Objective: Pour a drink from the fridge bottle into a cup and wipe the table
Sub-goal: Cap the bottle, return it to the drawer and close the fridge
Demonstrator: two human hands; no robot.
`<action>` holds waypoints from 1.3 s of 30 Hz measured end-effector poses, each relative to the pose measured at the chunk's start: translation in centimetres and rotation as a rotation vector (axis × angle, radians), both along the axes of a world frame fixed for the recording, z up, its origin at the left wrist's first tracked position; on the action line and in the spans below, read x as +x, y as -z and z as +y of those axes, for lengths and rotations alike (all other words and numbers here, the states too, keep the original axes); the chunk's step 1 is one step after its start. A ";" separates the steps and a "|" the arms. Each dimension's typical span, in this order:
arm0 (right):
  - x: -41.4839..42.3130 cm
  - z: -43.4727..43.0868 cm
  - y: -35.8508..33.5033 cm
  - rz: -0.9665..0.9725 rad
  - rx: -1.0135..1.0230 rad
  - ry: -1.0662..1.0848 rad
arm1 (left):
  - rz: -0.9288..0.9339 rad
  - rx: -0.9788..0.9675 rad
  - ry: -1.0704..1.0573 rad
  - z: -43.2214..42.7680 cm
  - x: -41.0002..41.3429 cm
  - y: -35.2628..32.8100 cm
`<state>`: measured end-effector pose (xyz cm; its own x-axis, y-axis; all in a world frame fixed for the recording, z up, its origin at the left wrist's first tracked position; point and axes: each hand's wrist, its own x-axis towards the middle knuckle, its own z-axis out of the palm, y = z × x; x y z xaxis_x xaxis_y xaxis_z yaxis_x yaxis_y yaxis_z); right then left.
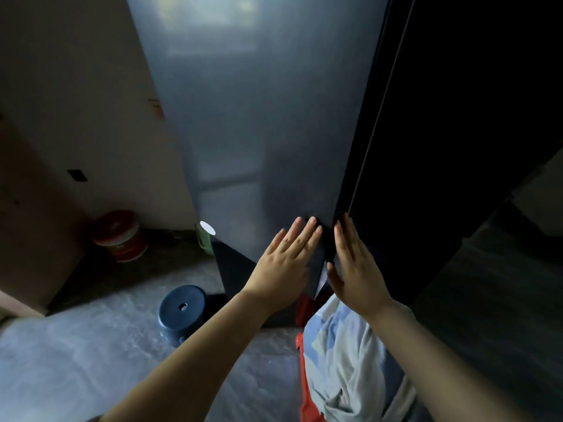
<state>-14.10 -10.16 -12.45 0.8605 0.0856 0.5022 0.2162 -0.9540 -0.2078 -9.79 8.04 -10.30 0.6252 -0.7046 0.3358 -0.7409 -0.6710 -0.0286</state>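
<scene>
Now both hands are pressed flat against the fridge (259,132), a tall grey-blue cabinet with a darker door panel (441,117) to the right of a vertical seam. The left hand (285,263) lies palm-down on the grey door just left of that seam, its fingers (300,236) straight and spread, gripping nothing. The right hand (358,269) lies just right of the seam on the dark panel, fingers likewise extended and empty, its thumb at the door edge. Both doors look closed, so the bottle is not visible. Left of the fridge's foot, on the grey floor (76,360), stands a blue stool (182,310); farther left against the wall sits a red-and-white bucket (120,236), and a green cup-like object (205,239) touches the fridge's lower corner.
</scene>
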 end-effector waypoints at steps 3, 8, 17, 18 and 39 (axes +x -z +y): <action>2.0 -2.4 -0.3 -0.004 -0.041 0.033 | 0.004 0.012 -0.011 -2.3 2.2 -0.5; 5.5 -4.5 -0.7 -0.075 0.036 0.080 | -0.036 -0.077 -0.101 -4.0 5.8 -1.7; 10.2 -4.0 -1.8 -0.440 -0.189 0.021 | -0.241 -0.129 -0.163 -4.1 12.1 -3.3; 10.5 -3.9 -1.7 -0.455 -0.198 0.036 | -0.254 -0.153 -0.147 -4.1 12.4 -3.0; 19.5 -6.3 -2.5 -0.190 -0.309 0.377 | -0.196 -0.211 -0.182 -11.1 20.0 -2.3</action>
<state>5.36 -16.45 -9.92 0.7567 -0.0435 0.6524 -0.1472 -0.9835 0.1052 10.17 -3.02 -7.96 0.6438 -0.4894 0.5882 -0.6022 -0.7983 -0.0050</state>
